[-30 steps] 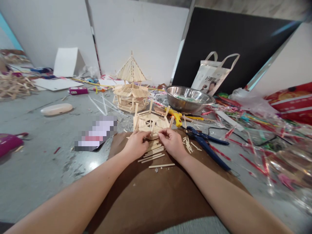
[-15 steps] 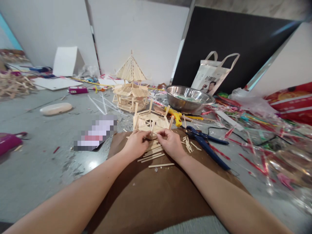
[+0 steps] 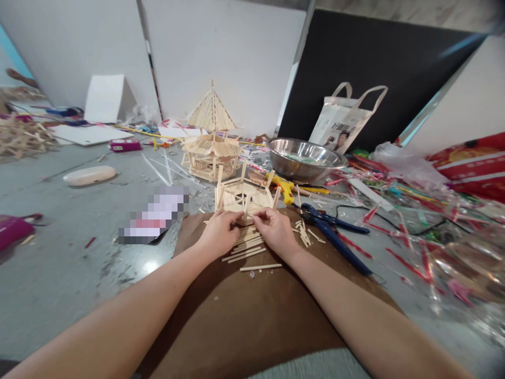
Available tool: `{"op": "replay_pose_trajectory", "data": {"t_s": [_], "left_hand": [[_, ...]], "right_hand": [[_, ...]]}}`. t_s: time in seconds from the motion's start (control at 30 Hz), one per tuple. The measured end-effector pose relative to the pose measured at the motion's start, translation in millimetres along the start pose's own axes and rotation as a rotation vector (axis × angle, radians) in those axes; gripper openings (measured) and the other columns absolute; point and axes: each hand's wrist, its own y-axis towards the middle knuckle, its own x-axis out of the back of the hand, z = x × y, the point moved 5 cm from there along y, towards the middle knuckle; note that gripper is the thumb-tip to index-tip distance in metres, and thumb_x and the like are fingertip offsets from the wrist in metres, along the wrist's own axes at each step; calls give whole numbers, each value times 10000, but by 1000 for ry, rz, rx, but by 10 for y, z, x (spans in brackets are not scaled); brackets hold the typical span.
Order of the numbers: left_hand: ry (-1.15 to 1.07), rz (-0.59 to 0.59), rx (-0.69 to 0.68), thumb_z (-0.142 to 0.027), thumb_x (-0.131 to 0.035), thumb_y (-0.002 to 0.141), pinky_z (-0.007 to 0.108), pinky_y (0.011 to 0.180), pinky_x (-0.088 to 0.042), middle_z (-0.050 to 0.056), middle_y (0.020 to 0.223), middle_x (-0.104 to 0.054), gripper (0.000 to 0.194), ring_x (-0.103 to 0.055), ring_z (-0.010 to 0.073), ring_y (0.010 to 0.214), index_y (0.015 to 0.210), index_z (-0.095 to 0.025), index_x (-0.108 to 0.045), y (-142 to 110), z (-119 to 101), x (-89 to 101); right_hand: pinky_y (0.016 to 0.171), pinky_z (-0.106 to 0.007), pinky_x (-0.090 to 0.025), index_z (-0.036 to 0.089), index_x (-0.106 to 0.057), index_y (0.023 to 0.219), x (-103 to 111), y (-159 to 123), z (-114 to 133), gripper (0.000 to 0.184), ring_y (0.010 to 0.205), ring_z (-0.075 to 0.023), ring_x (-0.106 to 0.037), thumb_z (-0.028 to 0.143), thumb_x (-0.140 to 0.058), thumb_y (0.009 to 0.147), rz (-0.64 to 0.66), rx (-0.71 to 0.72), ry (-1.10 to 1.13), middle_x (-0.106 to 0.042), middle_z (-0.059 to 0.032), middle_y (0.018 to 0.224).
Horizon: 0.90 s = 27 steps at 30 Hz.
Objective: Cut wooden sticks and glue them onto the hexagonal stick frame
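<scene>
A six-sided base built of thin wooden sticks [image 3: 260, 197], with upright posts round its rim, sits at the far end of a brown mat [image 3: 252, 316]. My left hand [image 3: 223, 231] is closed at its front left edge, fingertips against the base near the front post. Opposite it, my right hand [image 3: 276, 229] pinches at the front edge just right of that post. Whether a small stick lies between the fingertips is hidden. Loose wooden sticks [image 3: 248, 245] lie in a row below the hands, and a single stick [image 3: 260, 267] lies nearer me.
Behind the base stands a stick pavilion [image 3: 213, 131] with a pointed roof. A yellow glue gun [image 3: 286, 189], blue-handled pliers [image 3: 335, 237] and a metal bowl [image 3: 303, 160] are on the right, amid plastic scraps. On the left lie a phone [image 3: 155, 216] and a white oval object [image 3: 90, 176].
Both hands stay at the front edge of the base with almost no movement. At the far left edge, part of another person's arm has come into view.
</scene>
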Motion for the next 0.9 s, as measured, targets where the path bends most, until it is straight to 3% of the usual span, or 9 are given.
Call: {"op": "replay_pose_trajectory", "data": {"t_s": [0.9], "left_hand": [[10, 6, -3, -91, -410, 610, 279, 870, -351, 6, 921, -621, 399, -510, 156, 894, 952, -201, -585, 7, 26, -16]], "right_hand": [[609, -224, -437, 159, -603, 724, 4, -7, -1, 149, 625, -128, -580, 257, -497, 688, 22, -12, 13, -640, -27, 694]]}}
